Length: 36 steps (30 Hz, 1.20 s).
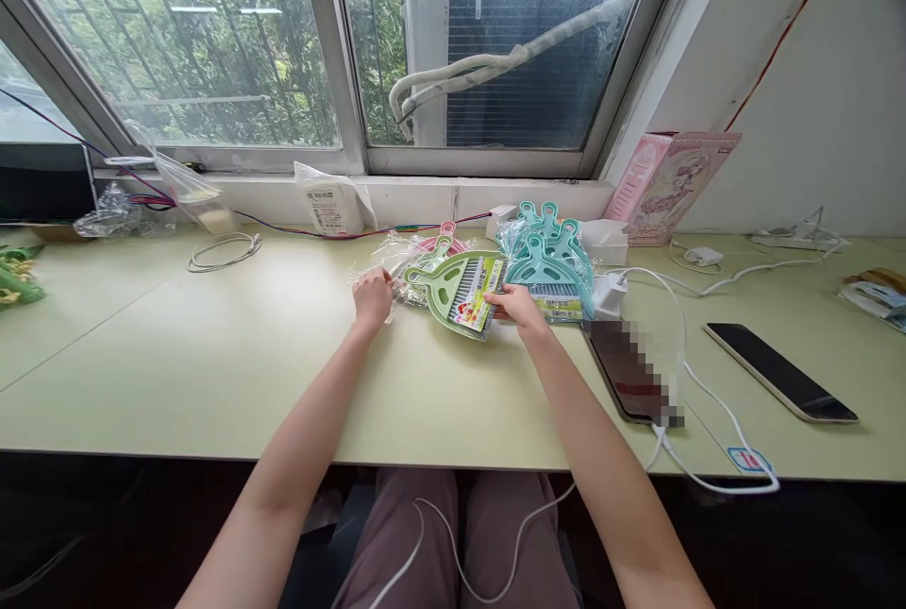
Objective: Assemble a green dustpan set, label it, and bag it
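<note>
In my right hand (520, 307) is the bristle end of a small green dustpan and brush set (453, 293), pinched between thumb and fingers beside its yellow printed label. The set is tilted just above the desk, its handle pointing left. To its left my left hand (373, 297) is closed on the edge of a crinkled clear plastic bag (405, 286). Part of a pink dustpan set (447, 233) shows behind the green one. Right of it, several teal dustpan sets (544, 260) lie overlapped in clear wrapping.
Two phones, one dark (623, 373) and one light-edged (779, 373), lie at the right near a white charging cable (729, 434). A pink box (669, 189) and a white packet (329, 203) stand along the window. A coiled cable (223, 252) lies at the left.
</note>
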Motion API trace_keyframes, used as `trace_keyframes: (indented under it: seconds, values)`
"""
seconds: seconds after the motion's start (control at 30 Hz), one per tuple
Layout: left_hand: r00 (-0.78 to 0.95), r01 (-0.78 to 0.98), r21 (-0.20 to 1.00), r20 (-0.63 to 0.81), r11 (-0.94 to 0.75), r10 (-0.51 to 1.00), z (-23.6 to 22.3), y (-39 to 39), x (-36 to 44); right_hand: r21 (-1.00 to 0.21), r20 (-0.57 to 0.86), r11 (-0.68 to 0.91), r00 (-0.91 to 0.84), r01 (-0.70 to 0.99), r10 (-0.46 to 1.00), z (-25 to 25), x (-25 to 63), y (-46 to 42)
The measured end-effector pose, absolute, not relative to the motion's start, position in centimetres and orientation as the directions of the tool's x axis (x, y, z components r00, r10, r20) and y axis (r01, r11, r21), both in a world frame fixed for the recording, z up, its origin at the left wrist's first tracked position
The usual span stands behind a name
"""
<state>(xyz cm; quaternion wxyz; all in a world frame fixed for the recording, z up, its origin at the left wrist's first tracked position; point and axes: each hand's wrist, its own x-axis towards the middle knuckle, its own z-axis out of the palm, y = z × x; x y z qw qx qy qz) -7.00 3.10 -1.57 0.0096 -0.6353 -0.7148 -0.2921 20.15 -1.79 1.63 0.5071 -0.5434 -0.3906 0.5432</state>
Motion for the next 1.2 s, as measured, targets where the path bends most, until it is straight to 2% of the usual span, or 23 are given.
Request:
trace_keyframes:
  seconds: [0.13,0.3,0.4,0.53,0.73,0.87,0.93,1.03,1.1,1.13,1.17,1.2]
  values:
    - [-0.270,0.874,0.486,0.444,0.023,0.854,-1.3,3.2,-7.3,-0.977,-0.185,-0.170,0.115,-0.129,0.976,1.4,20.0,-1.8]
    - [-0.126,0.902,0.403,0.583,-0.152,0.802,-0.7,2.5,-6.1,-0.966,-0.185,-0.156,0.133,-0.204,0.974,1.4,19.2,-2.0]
    - [-0.112,0.889,0.407,0.640,-0.212,0.760,-0.3,1.9,-5.1,-0.956,-0.196,-0.167,0.098,-0.242,0.976,1.6,18.8,-2.2]
    - [-0.053,0.862,0.406,0.668,-0.304,0.742,0.1,1.3,-4.1,-0.954,-0.198,-0.180,0.053,-0.241,0.979,1.5,18.4,-2.3]
    - [0.127,0.819,0.370,0.629,-0.439,0.767,0.5,0.5,-2.8,-0.941,-0.180,-0.148,0.080,-0.304,0.980,1.0,17.6,-2.4]
    - [0.048,0.809,0.386,0.707,-0.442,0.706,0.3,-0.1,-2.4,-0.915,-0.180,-0.127,0.107,-0.383,0.978,0.6,17.3,-2.3]
    - [-0.050,0.768,0.441,0.765,-0.465,0.642,0.2,-0.4,-2.4,-0.897,-0.184,-0.124,0.103,-0.424,0.978,0.4,17.3,-2.2]
    - [-0.349,0.571,0.628,0.769,-0.530,0.535,0.6,-0.5,-2.7,-0.868,-0.179,-0.110,0.098,-0.484,0.979,0.2,17.3,-1.9]
    - [-0.550,0.256,0.783,0.600,-0.567,0.580,1.2,-0.2,-3.2,-0.856,-0.164,-0.092,0.098,-0.508,0.982,0.0,17.3,-1.8]
    - [-0.573,0.028,0.838,0.460,-0.545,0.678,1.6,0.0,-3.6,-0.854,-0.156,-0.083,0.099,-0.514,0.983,-0.1,17.3,-1.7]
    - [-0.513,-0.220,0.854,0.310,-0.472,0.801,2.0,0.2,-4.0,-0.853,-0.150,-0.079,0.096,-0.516,0.984,-0.2,17.3,-1.6]
    - [-0.382,-0.441,0.825,0.185,-0.354,0.906,2.3,0.5,-4.4,-0.854,-0.146,-0.079,0.091,-0.514,0.985,-0.3,17.3,-1.6]
